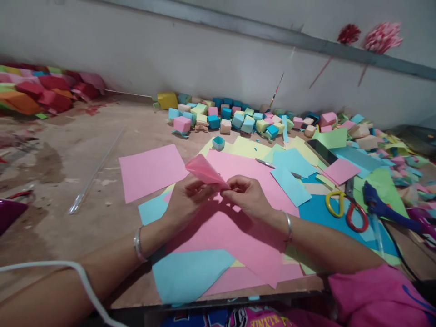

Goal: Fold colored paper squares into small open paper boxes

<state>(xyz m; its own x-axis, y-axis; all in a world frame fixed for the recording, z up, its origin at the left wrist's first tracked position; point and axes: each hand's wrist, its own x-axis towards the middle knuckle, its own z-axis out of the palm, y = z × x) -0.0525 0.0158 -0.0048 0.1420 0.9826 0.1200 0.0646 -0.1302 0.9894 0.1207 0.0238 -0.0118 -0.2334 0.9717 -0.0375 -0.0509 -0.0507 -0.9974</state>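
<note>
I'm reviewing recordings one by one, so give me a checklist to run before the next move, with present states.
1. Left hand gripping the folded pink paper: ok.
2. Right hand pinching the paper's pointed end: ok.
3. Fold edges aligned: cannot tell; fingers cover part.
4. Scissors away from both hands: ok, lying to the right.
5. White cable clear of the left forearm in view: not ok; it crosses in front.

- Pale grey wall [136,59] along the far side
- Grey ledge [221,20] crossing it, lower toward the right
- Brown tabletop [136,120], stained on the left
</note>
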